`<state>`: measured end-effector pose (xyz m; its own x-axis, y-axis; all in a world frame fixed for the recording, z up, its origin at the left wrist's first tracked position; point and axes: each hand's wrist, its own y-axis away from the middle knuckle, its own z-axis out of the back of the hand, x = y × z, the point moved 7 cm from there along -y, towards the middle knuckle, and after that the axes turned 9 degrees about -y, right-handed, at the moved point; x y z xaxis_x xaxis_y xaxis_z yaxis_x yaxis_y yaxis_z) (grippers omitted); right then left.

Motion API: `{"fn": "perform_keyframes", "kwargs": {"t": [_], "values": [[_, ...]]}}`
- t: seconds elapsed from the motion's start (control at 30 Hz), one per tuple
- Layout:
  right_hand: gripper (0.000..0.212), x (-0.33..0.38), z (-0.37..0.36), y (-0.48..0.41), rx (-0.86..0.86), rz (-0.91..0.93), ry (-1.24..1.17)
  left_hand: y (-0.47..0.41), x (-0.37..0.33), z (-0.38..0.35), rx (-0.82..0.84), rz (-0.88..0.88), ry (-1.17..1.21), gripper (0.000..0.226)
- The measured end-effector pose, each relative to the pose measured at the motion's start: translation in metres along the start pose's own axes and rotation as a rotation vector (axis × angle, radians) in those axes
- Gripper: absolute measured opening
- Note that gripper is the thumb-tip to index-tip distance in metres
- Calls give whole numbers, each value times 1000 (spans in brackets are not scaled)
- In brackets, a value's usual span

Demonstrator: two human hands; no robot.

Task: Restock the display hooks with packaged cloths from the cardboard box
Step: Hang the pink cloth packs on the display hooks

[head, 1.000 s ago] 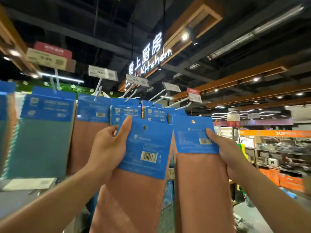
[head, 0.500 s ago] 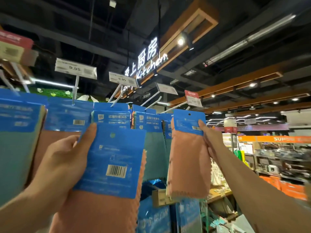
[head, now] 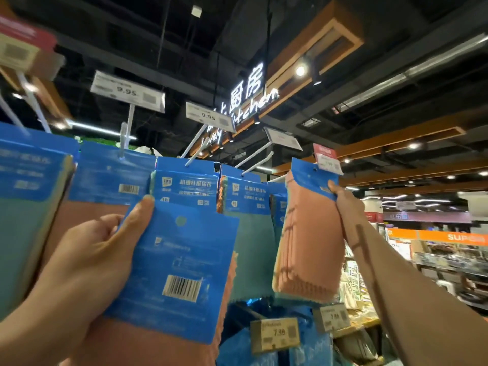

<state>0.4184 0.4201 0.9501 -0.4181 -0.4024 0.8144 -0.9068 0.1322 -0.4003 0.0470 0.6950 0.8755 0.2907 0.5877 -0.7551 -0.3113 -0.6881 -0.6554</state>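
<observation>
My left hand (head: 87, 262) grips a pink cloth pack by its blue header card (head: 177, 270), held close to the camera, thumb on the card's upper left corner. My right hand (head: 343, 199) pinches the blue header of a second pink cloth pack (head: 309, 233), raised at the rightmost white display hook (head: 253, 163), near its red price tag (head: 327, 159). Whether that pack's hole is on a hook I cannot tell. Teal and pink packs (head: 248, 249) hang on the hooks between and to the left. The cardboard box is not in view.
White price tags reading 9.95 (head: 126, 92) stand on the hook ends above the hanging packs. Lower price tags (head: 274, 334) jut out below over blue packages. Store shelving (head: 449, 262) lies far right. A lit kitchen sign (head: 245, 93) hangs overhead.
My right hand carried its pink pack up and away toward the rightmost hook. The left hand's pack has come closer and lower left in view.
</observation>
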Motion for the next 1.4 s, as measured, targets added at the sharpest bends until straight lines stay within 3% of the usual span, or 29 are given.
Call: {"fn": "perform_keyframes", "kwargs": {"t": [0.2,0.33,0.47,0.6,0.63,0.87,1.0,1.27,1.37,1.4], "values": [[57,-4,9,-14,18,-5,45,2,10,-7,28,16,-114,72],[42,-6,12,-23,91,-26,35,6,14,-9,33,23,-88,65],[42,-19,3,-35,177,-116,27,9,12,-10,35,8,-81,57],[90,-54,-7,-85,157,-134,87,9,16,-13,56,16,-85,62],[90,-54,-10,-76,133,-119,98,9,18,-14,54,22,-82,63],[58,-52,-31,-44,-50,129,285,13,35,-20,124,30,-64,62],[66,-56,-40,-44,-113,276,438,14,39,-20,123,39,-67,58],[72,-37,-29,-23,-136,321,701,16,34,-11,115,24,-40,52],[61,-12,-23,36,-109,633,523,19,32,-9,96,17,-68,61],[55,-9,-22,63,-44,650,419,20,33,-10,78,18,-61,62]]}}
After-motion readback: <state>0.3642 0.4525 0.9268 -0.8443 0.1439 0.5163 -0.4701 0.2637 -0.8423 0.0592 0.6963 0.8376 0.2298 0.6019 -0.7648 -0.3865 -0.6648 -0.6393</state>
